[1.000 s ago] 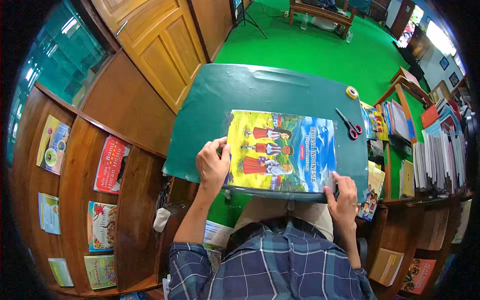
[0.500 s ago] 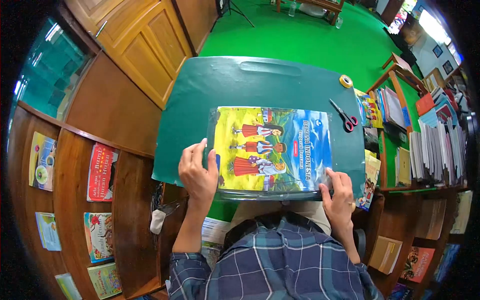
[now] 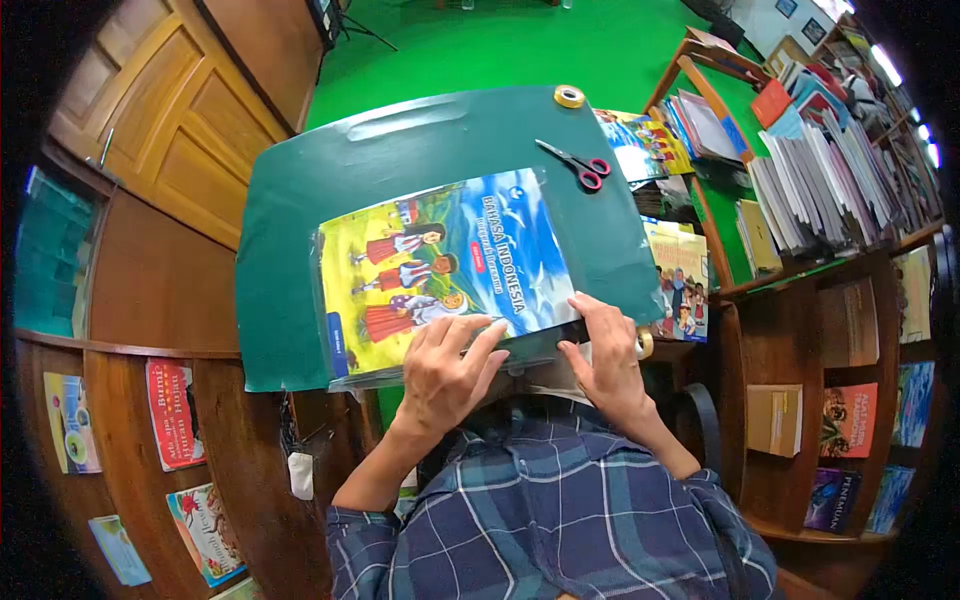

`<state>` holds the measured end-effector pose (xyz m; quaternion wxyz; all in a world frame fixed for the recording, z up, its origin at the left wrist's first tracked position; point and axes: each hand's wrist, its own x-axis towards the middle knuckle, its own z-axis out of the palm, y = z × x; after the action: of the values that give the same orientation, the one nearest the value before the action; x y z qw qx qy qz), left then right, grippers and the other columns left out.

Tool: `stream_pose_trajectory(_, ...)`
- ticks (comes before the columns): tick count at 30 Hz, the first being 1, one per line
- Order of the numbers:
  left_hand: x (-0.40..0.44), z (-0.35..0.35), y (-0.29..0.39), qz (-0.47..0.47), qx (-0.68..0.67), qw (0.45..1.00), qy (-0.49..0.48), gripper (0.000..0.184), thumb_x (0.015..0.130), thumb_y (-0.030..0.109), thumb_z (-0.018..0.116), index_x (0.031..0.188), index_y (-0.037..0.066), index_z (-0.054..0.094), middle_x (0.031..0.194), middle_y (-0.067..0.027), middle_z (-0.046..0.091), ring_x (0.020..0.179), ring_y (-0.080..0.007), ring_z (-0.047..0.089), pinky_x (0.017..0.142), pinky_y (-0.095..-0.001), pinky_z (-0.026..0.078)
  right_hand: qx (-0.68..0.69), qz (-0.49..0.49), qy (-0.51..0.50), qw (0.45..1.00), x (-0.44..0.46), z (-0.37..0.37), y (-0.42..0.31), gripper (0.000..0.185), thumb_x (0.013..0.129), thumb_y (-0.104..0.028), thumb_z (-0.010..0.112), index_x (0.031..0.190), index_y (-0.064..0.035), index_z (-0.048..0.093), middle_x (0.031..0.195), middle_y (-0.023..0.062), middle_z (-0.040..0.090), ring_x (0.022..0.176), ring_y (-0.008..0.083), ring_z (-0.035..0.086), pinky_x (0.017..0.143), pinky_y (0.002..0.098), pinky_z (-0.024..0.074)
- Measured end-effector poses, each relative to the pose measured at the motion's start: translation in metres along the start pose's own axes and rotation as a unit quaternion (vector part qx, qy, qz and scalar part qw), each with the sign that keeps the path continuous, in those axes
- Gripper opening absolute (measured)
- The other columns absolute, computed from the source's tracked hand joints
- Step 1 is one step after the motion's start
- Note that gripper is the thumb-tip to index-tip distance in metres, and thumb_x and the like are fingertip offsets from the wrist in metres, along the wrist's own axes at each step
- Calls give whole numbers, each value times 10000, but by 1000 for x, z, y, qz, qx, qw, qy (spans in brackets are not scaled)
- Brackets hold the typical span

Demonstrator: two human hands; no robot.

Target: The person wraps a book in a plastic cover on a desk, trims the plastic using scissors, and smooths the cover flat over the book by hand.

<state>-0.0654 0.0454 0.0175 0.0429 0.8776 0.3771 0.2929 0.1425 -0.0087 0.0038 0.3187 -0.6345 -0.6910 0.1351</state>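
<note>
A book titled "Bahasa Indonesia" (image 3: 400,260) lies sideways on the green-topped table (image 3: 290,210). Clear plastic film (image 3: 400,378) shows along its near edge. My left hand (image 3: 450,370) rests over that edge, fingers bent but apart on the cover, thumb out to the right. At the near right corner, my right hand (image 3: 608,365) has its fingertips on top and its thumb below, around the plastic edge. Scissors (image 3: 580,165) with dark red handles lie beyond the book, blades apart. A roll of yellow tape (image 3: 569,96) sits at the table's far right corner.
A pale tape roll (image 3: 645,343) shows partly behind my right hand. Picture books (image 3: 680,270) stand just beyond the table's right edge. Shelves with stacked papers (image 3: 810,190) are at right; a display shelf (image 3: 120,420) and wooden door (image 3: 190,120) are at left.
My left hand has moved from the book's left side to the middle of its near edge. The right hand stays by the near right corner. The view has turned right.
</note>
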Motion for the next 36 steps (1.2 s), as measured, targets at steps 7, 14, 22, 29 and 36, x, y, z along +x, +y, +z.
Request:
stream_pose_trajectory(7,8,12,12,-6,33,998,-46,320,725,141,723,1033,89,652,1024,-44,618,821,-217,581,714,-342,482,14,-21,19,1000,-5,3,8,523,739,-79,663,1236,-32,505,1232,170,542,1103,279,529,962,385,346)
stream_pose_trajectory(14,5,20,10,-6,50,997,-58,331,732,153,715,1046,83,643,1017,-53,613,808,-220,578,692,-341,479,-37,-127,26,991,-9,2,8,444,759,-127,667,1180,-49,550,1259,137,537,1122,254,523,970,397,343)
stream_pose_trajectory(22,9,17,12,4,55,994,-97,373,743,172,699,1093,71,618,1067,-86,590,803,-248,573,716,-352,481,-107,-240,27,964,-14,14,22,239,787,-154,642,1008,-74,596,1166,78,596,1112,219,536,979,405,344)
stream_pose_trajectory(29,6,6,14,56,100,990,-79,410,754,203,700,1137,87,613,1094,-91,586,875,-268,588,738,-364,494,-64,-220,81,970,-11,12,13,165,789,-136,630,942,-87,593,1050,43,637,1003,181,569,967,400,352)
stream_pose_trajectory(36,6,-2,7,72,77,994,-38,413,766,186,689,1163,101,614,1139,-98,613,980,-278,621,737,-365,519,-59,-220,129,965,14,-4,-9,136,796,-119,636,927,-108,604,947,-4,651,869,152,569,941,382,361)
